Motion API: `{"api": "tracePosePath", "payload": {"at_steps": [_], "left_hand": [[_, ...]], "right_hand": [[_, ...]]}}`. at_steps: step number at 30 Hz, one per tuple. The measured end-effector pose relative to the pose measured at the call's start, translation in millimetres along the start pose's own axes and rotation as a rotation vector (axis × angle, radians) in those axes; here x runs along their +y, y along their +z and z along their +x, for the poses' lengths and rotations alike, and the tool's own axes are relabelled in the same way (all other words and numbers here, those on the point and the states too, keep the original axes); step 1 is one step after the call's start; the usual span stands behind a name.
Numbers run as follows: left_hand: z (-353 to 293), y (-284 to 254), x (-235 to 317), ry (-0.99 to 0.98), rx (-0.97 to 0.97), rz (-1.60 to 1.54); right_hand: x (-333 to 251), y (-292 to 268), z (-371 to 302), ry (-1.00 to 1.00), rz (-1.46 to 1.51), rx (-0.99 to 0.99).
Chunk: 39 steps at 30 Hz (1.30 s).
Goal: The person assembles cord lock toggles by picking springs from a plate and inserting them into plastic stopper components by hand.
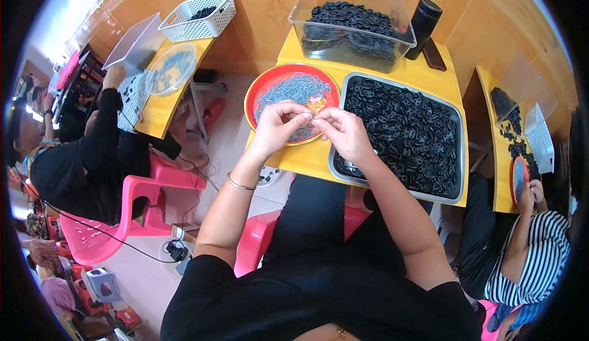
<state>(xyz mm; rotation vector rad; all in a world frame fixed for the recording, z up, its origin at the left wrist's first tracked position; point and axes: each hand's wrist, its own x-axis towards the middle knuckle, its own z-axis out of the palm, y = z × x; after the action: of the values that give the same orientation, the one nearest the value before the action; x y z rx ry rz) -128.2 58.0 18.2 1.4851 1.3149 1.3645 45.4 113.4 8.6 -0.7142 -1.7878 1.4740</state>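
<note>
While both my hands, left hand (277,125) and right hand (345,131), pinch one tiny piece (311,118) above the red plate (261,89), I judge fitting underway; next needs steady fingertip alignment.

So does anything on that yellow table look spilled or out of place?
Nothing stands out. The black pieces stay inside the metal tray and clear tub, and the blue rings within the red plate. The left hand and right hand meet above the plate's edge.
</note>
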Motion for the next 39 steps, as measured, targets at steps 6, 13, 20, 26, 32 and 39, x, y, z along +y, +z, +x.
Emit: {"api": "tracePosePath", "payload": {"at_steps": [6,13,20,26,32,39], "left_hand": [[1,-1,-5,0.072,0.035,0.173],[3,1,-16,-0.066,0.039,0.044],[4,4,-19,-0.109,0.03,-0.111],[5,8,-10,-0.127,0.035,-0.207],[3,26,-6,-0.229,0.052,-0.416],[11,85,8,-0.283,-0.063,-0.704]], "right_hand": [[-5,-1,3,-0.154,-0.245,0.09],[-12,-3,9,-0.222,-0.502,0.106],[-2,-7,12,-0.224,-0.605,0.134],[-7,-12,0,-0.161,-0.427,0.137],[-13,-48,-29,-0.02,-0.244,0.183],[-22,-88,-65,0.022,-0.529,0.141]]}}
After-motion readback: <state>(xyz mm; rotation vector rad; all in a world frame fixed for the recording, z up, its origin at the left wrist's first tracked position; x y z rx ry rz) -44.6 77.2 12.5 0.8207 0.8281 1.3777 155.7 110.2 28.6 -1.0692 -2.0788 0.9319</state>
